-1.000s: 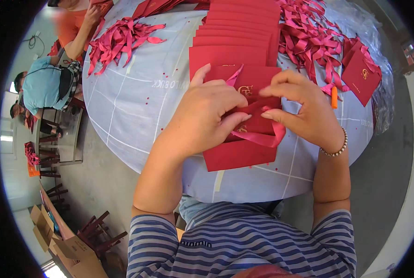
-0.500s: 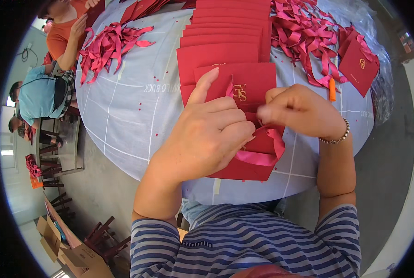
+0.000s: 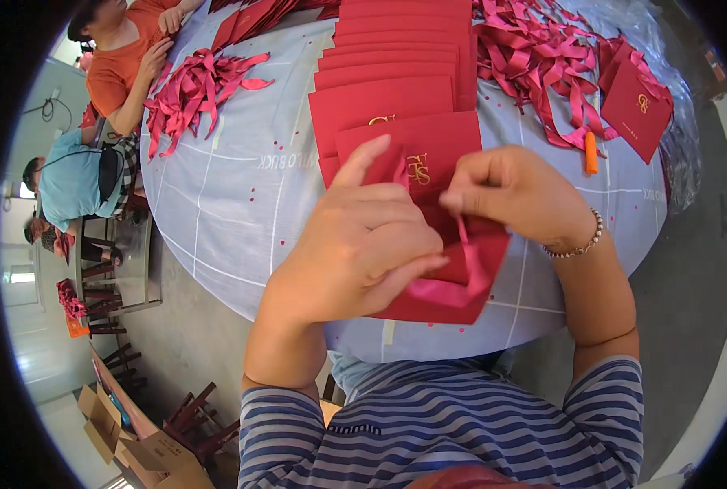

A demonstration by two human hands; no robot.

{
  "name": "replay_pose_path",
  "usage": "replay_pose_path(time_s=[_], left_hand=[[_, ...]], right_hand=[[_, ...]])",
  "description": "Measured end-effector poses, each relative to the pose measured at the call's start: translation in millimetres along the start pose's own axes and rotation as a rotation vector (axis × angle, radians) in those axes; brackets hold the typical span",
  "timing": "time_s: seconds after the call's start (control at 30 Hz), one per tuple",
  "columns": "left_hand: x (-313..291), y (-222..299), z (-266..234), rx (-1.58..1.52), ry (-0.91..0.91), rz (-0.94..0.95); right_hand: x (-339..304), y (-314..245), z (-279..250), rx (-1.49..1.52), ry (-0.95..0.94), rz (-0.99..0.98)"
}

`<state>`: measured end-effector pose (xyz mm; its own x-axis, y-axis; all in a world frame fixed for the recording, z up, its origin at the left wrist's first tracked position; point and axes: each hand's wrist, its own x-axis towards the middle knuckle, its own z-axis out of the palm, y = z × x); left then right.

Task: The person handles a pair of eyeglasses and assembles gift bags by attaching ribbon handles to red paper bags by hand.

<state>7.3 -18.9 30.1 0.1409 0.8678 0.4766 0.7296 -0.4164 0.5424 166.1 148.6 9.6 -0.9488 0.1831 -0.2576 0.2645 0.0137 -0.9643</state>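
Note:
A red paper bag (image 3: 441, 306) with gold lettering lies in front of me on the table, opened out at its mouth. My left hand (image 3: 363, 236) rests over its left side, one finger stretched up and the others curled onto the bag; the palm hides what lies beneath. From under that hand a pink ribbon (image 3: 476, 273) loops across the bag and rises to my right hand (image 3: 522, 191). Thumb and fingertips of the right hand pinch the ribbon's end near the bag's right edge.
Behind the bag, red bags (image 3: 392, 61) overlap in a long row. Heaps of pink ribbon lie at right (image 3: 534, 61) and left (image 3: 204, 90). An orange marker-like stick (image 3: 590, 153) lies near a ribboned bag (image 3: 636, 106). A person in orange (image 3: 123, 61) works at the far left.
My right hand has shifted slightly left, drawing the ribbon upward so its loop stands straighter. The left hand stays in about the same place on the bag. The view has shifted slightly.

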Motion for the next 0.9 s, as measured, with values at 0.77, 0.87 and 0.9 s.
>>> replay_pose_path(time_s=[0.77, 0.87, 0.9], left_hand=[[-6, -1, 7, -0.324, -0.054, -0.119], [-5, -3, 8, -0.365, -0.109, -0.128], [-4, -4, 8, -0.386, -0.134, -0.157]], right_hand=[[11, 5, 16, -0.545, 0.419, -0.414], [18, 6, 11, -0.586, 0.564, -0.329], [19, 7, 10, -0.592, 0.575, -0.286]])
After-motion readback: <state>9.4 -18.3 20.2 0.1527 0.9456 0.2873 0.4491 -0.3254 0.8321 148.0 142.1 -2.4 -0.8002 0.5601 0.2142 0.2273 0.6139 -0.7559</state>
